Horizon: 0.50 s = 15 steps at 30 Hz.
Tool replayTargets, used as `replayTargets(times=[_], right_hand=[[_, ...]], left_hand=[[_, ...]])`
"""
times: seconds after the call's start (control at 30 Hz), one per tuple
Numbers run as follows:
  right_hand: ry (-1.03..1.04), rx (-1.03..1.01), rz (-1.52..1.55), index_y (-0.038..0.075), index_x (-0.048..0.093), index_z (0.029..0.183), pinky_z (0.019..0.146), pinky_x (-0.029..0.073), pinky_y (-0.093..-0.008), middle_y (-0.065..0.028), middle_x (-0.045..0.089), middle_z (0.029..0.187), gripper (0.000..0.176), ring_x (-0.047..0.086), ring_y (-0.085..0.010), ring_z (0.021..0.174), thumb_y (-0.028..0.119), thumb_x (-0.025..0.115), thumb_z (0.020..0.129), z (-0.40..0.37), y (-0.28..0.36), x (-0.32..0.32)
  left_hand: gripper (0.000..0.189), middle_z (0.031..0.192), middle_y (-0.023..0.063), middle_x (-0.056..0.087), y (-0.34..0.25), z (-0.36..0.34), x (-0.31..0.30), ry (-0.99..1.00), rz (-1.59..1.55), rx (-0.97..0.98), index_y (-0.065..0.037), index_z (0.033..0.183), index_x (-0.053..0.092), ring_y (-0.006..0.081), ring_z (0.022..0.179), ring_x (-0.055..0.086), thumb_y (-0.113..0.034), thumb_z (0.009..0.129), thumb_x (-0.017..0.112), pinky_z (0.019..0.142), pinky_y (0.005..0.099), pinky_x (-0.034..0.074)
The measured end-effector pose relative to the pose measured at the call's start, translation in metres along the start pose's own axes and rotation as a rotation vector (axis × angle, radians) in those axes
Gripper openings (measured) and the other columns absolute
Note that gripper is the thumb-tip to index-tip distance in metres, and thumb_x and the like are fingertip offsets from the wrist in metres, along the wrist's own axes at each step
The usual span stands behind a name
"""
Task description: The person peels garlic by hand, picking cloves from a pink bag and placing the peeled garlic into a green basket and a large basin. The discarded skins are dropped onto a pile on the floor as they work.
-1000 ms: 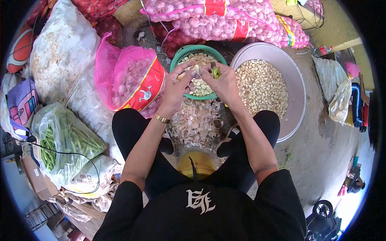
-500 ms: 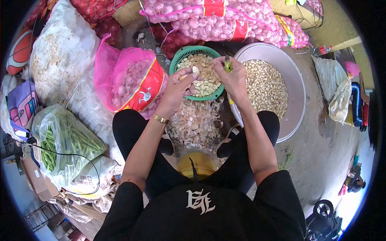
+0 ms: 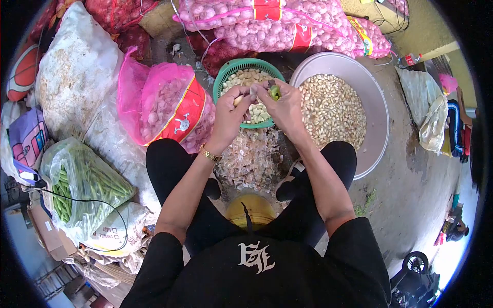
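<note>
Bright daylight falls on a stained grey concrete floor [image 3: 411, 190] crowded with goods: pink mesh sacks of garlic [image 3: 287, 23] along the far side, a white sack [image 3: 72, 66] at left, a clear bag of green beans [image 3: 82, 185] near it, and a yellowish wall [image 3: 436, 25] beyond.

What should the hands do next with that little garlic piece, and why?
Probably slide the small green-handled knife under the skin of the pale garlic clove and peel it off. The left hand pinches the clove, the right hand holds the knife against it, both above the round green plastic basket.
</note>
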State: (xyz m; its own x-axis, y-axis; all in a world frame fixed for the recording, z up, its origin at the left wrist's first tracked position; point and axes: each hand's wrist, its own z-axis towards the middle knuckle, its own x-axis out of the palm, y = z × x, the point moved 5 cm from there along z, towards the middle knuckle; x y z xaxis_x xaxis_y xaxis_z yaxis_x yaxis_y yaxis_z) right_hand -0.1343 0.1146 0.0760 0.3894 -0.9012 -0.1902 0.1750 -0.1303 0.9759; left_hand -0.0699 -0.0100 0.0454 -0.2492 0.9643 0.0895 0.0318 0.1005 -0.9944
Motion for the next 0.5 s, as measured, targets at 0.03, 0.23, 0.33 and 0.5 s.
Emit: replayTargets(times=[0.03, 0.23, 0.33, 0.5], right_hand=[[-0.021, 0.015, 0.014, -0.003, 0.068, 0.090, 0.062, 0.048, -0.0226, -0.0039, 0.068, 0.076, 0.019, 0.058, -0.0052, 0.069, 0.016, 0.067, 0.088, 0.001, -0.001, 0.001], [-0.073, -0.007, -0.134, -0.003, 0.066, 0.090, 0.058, 0.045, -0.0260, -0.0049, 0.065, 0.072, 0.021, 0.054, -0.0072, 0.064, 0.017, 0.069, 0.086, 0.003, -0.022, -0.003], [0.015, 0.006, -0.276, -0.002, 0.067, 0.089, 0.059, 0.046, -0.0291, -0.0077, 0.065, 0.070, 0.022, 0.054, -0.0099, 0.062, 0.019, 0.071, 0.083, -0.001, -0.028, -0.005], [0.242, 0.062, -0.396, 0.000, 0.067, 0.089, 0.065, 0.048, -0.0346, -0.0147, 0.065, 0.073, 0.024, 0.060, -0.0200, 0.065, 0.021, 0.072, 0.080, -0.016, -0.023, -0.001]], left_hand=[[0.020, 0.084, 0.0012, 0.064, 0.001, 0.001, 0.000, 0.000, -0.001, 0.000, -0.003, 0.107, 0.061, 0.0024, 0.058, 0.050, -0.017, 0.093, 0.058, 0.052, 0.0172, 0.042], [0.023, 0.086, 0.0013, 0.065, 0.000, 0.004, -0.004, 0.009, -0.140, -0.068, -0.002, 0.111, 0.060, 0.0022, 0.058, 0.050, -0.015, 0.093, 0.060, 0.050, 0.0165, 0.040], [0.025, 0.082, 0.0013, 0.063, 0.002, 0.012, -0.012, -0.055, -0.216, -0.127, 0.000, 0.111, 0.060, 0.0023, 0.059, 0.050, -0.018, 0.093, 0.060, 0.050, 0.0171, 0.041], [0.034, 0.076, -0.0005, 0.057, 0.009, 0.024, -0.018, -0.125, -0.197, -0.194, -0.002, 0.117, 0.057, 0.0039, 0.054, 0.048, -0.024, 0.092, 0.063, 0.048, 0.0165, 0.036]])
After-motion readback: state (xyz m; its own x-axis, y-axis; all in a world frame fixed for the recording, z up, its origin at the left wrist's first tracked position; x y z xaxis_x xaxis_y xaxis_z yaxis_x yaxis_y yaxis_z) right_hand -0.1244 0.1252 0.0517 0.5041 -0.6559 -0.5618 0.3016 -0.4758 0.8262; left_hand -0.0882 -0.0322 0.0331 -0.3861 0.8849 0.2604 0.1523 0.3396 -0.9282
